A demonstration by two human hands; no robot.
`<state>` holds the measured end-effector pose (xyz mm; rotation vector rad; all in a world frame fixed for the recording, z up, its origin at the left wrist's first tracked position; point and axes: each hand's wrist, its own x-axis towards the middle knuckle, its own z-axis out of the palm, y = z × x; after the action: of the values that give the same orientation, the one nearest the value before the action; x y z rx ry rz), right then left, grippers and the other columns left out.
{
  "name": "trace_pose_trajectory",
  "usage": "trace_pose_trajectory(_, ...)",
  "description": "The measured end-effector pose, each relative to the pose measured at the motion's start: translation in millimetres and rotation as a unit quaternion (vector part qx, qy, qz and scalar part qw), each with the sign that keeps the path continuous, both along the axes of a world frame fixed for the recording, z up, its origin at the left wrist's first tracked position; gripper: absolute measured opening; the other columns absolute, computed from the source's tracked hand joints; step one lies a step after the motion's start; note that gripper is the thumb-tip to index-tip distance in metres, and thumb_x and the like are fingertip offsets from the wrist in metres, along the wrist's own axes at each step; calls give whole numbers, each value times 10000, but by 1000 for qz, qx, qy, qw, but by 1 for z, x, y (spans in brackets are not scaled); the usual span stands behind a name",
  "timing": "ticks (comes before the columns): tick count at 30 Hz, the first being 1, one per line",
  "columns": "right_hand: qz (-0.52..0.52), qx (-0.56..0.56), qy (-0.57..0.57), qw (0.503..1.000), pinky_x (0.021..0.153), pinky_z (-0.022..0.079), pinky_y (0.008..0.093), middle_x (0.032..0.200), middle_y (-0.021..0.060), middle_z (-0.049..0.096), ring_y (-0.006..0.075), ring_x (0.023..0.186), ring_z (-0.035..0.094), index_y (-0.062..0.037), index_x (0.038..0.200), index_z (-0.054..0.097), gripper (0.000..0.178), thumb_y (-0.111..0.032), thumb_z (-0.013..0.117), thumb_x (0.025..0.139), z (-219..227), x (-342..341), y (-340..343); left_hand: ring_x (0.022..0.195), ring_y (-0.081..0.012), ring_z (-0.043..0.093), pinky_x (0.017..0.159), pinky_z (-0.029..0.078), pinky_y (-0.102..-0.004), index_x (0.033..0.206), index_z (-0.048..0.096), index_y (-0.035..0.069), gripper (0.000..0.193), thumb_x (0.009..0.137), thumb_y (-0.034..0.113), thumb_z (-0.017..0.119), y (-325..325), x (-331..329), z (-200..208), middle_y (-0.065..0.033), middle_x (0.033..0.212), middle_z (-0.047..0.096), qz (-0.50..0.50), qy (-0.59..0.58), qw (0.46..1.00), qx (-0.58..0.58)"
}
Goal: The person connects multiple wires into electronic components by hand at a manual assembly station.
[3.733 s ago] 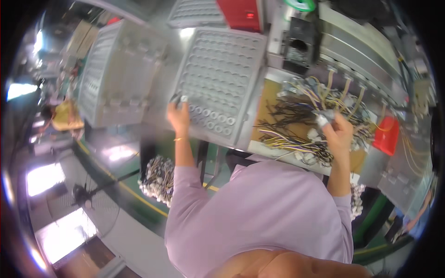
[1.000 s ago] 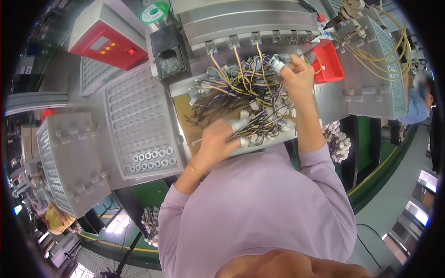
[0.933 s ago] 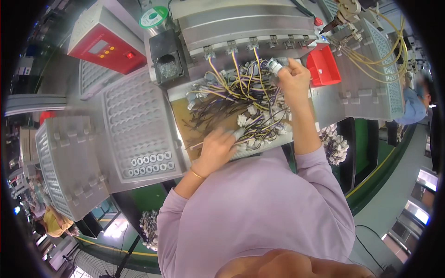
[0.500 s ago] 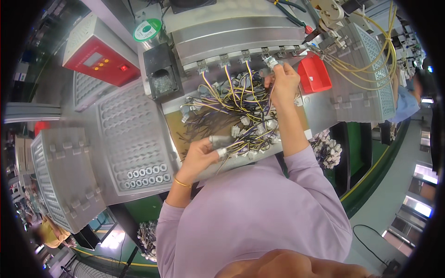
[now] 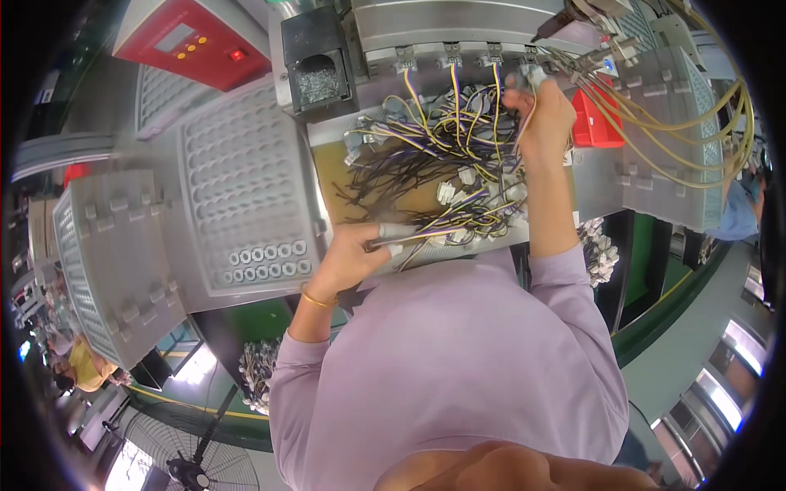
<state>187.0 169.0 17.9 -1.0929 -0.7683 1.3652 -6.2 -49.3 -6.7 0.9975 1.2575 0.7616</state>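
Observation:
My left hand (image 5: 354,255) is closed in a pinch on thin wire leads (image 5: 426,233) at the near side of a heap of yellow, purple, white and black wires (image 5: 450,143) with white connectors. Pale covers sit on its fingertips. My right hand (image 5: 547,123) pinches a small whitish part (image 5: 534,75) against a clip on the front edge of the metal fixture (image 5: 442,20); fingers partly hide it. A wire hangs from there. To its left, small parts (image 5: 452,59) with wires attached sit in several clips.
Left of the heap are a moulded tray (image 5: 246,180) with rows of ring-shaped parts (image 5: 266,260), a black holder (image 5: 315,61) and a red control box (image 5: 192,41). A red bin (image 5: 596,119) and hanging yellowish tubes (image 5: 696,123) stand right of my right hand.
My head view has shifted, so the bench sits higher and further right. The left hand now pinches wire leads stretched towards the heap. The right hand stays at the same clip.

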Motion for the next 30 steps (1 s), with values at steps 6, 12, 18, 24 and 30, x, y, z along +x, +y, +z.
trace_pose_trajectory(6, 89, 56, -60, 993, 501, 505, 267, 785, 159, 603, 213, 568, 601, 52, 977, 519, 209, -90, 464, 835, -4, 22, 12, 717, -62, 539, 662, 443, -197, 966, 623, -8, 247, 724, -17, 574, -2, 14, 11, -42, 852, 634, 1, 60, 995, 75)
trace_pose_trajectory(12, 365, 145, -348, 851, 673, 465, 235, 898, 64, 618, 122, 823, 589, 4, 1012, 588, 256, -122, 585, 789, 29, 24, -75, 763, -89, 565, 686, 458, -214, 938, 626, -24, 216, 724, -30, 607, -1, 18, 18, -59, 864, 630, 107, -6, 988, 112)
trace_pose_trajectory(18, 542, 70, -246, 800, 578, 445, 226, 788, 38, 594, 64, 676, 537, -5, 1015, 581, 243, -71, 575, 781, 6, 6, -104, 782, -88, 554, 695, 466, -224, 983, 606, -15, 229, 754, -5, 596, 2, 23, 37, -41, 853, 625, 203, -52, 974, 86)
trace_pose_trajectory(24, 574, 121, -276, 762, 504, 404, 203, 689, 17, 547, 43, 600, 493, 17, 980, 572, 205, -42, 546, 785, -4, 5, -112, 820, -94, 548, 661, 479, -219, 1046, 566, -22, 262, 784, -27, 571, -9, 18, 38, -67, 940, 596, 224, -49, 961, 153)
trace_pose_trajectory(30, 531, 97, -259, 801, 479, 367, 202, 691, 10, 517, 35, 583, 447, 30, 927, 556, 151, -40, 527, 796, 4, -6, -121, 798, -102, 549, 665, 489, -237, 1044, 565, -28, 241, 805, -1, 556, -10, 15, 49, -70, 919, 598, 297, -80, 946, 99)
